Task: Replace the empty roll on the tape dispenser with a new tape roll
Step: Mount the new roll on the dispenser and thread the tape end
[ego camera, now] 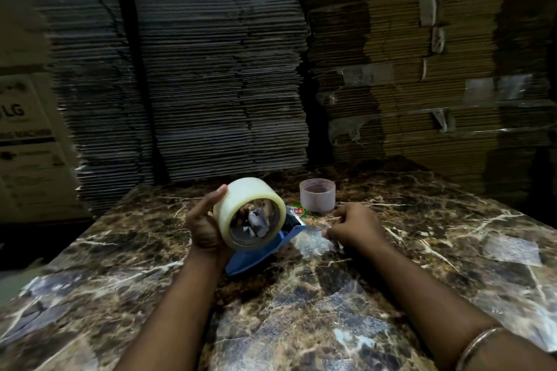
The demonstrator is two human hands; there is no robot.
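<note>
- The new roll of clear packing tape (249, 214), wide and whitish with a brown inner core, sits on the blue plastic tape dispenser (259, 250), its open core facing the camera with grey dispenser parts visible through it.
- The left hand (205, 224) cups the roll from its left side: the thumb lies along the upper left edge of the roll, and the palm presses its side. The other left fingers are hidden behind the roll, so how far they curl cannot be told.
- The dispenser's blue handle runs down from under the roll toward the camera, just right of the left wrist, and its front end points toward the right fingers.
- The right hand (354, 227) is just right of the dispenser's front end, fingers drawn together and pinching a strip of clear tape (313, 239) that stretches back toward the dispenser.
- The empty pale translucent tape core (317, 194) stands upright on the desk just beyond the right fingers, apart from the dispenser.
- A small green and red label (297, 211) shows between the roll and the empty core.
- Everything rests on a dark brown marble-patterned desk (452, 235).
- Stacks of flattened cardboard (223, 69) rise behind the desk.
- A thin metal bangle (476, 346) circles the right forearm.
</note>
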